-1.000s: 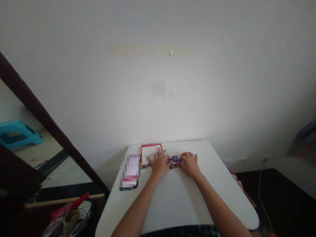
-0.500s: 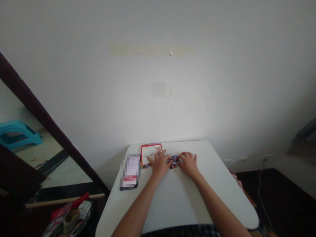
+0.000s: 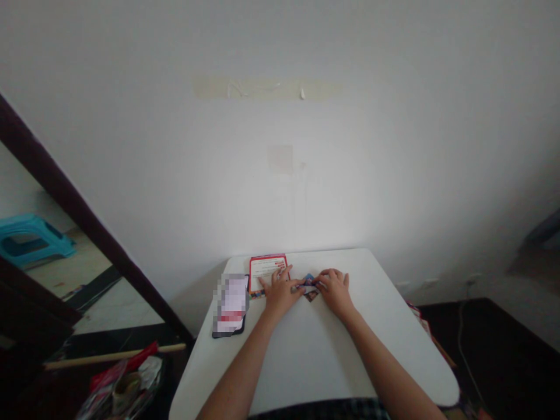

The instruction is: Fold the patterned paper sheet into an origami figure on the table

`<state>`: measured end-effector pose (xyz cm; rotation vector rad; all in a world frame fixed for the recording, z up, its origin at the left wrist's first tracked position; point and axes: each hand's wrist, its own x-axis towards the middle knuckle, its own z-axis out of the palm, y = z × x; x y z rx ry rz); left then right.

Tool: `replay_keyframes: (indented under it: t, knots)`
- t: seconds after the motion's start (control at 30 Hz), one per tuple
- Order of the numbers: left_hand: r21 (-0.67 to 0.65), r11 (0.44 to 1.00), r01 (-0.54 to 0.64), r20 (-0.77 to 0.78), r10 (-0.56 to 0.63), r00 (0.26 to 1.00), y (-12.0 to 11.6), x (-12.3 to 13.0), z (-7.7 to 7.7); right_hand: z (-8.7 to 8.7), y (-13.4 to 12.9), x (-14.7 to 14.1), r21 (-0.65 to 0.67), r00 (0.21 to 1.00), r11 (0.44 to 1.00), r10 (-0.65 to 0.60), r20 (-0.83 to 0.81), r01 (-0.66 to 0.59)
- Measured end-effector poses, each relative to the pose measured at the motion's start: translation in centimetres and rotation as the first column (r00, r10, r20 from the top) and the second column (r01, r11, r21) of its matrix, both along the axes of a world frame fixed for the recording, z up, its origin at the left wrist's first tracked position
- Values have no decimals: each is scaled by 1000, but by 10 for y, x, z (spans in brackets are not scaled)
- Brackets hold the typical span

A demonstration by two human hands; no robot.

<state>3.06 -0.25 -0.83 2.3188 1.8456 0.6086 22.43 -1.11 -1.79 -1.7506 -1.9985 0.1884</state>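
Note:
A small piece of colourful printed paper [image 3: 311,296] lies on the white table between my hands, with a blue upper part, a pale band across the middle and a pointed lower corner. My left hand [image 3: 281,291] pinches its left side with thumb and forefinger, while the other fingers spread over a red-bordered printed card or booklet [image 3: 262,265]. On the paper's right side, the fingertips of my right hand [image 3: 334,288] are closed on its edge. My fingers cover both side edges, so the folds there are hidden.
Left of the card lies a phone [image 3: 231,303] with a blurred screen. The white table [image 3: 306,361] stands against a plain wall [image 3: 394,146]. A bin or bag of odds and ends [image 3: 126,385] is on the floor at left, and a blue stool [image 3: 35,236] stands farther off.
The paper's shape between my fingers has changed: a pale band and a pointed lower corner now show. My left hand has shifted slightly left; my right hand has hardly moved.

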Motion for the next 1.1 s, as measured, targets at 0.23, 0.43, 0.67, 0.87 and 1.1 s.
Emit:
replay_keyframes:
  t: [0.23,0.43,0.67,0.87,1.1]
  knots:
    - [-6,1000,-20,22,20,1000,-2,0,1,-4,2,-2,34,1000,999,-26,-11,26]
    - [-39,999,-36,31,37,999,-2,1,4,-5,4,-4,31,999,999,-42,-22,42]
    - [-39,998,-54,20,55,998,-4,3,6,-1,3,-7,22,998,998,-56,-12,56]
    - [-58,997,-54,-10,54,999,-5,6,9,0,2,-8,19,998,998,-60,-11,61]
    - [-83,995,-52,14,53,998,-4,7,11,0,2,-8,22,997,997,-70,-16,71]
